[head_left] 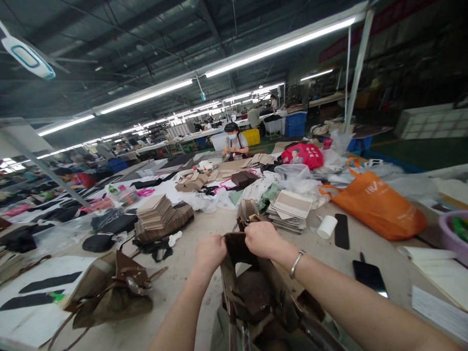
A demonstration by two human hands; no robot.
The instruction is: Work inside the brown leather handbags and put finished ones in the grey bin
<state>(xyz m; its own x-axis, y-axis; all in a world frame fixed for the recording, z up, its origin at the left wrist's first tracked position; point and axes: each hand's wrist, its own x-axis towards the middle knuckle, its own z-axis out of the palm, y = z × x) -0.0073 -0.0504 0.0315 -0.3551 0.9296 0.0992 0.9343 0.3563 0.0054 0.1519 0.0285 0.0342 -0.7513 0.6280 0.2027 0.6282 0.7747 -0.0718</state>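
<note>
A brown-olive handbag (253, 292) stands in front of me, its mouth facing me and its dark inside showing. My left hand (209, 254) is closed on the far rim of the bag, at its left end. Closed on the same rim a little to the right is my right hand (262, 240), a metal bangle round its wrist. Between the two fists the edge is stretched. Brown straps hang along the near part of the bag. A second brown-olive handbag (111, 297) with a thin strap lies on the table to the left.
Stacked tan panels (156, 214) and pale panels (291, 209) lie beyond my hands. To the right are an orange bag (377, 204), a white roll (327, 227), a phone (368, 276) and a purple basin (461, 239). A person (236, 142) sits across the table.
</note>
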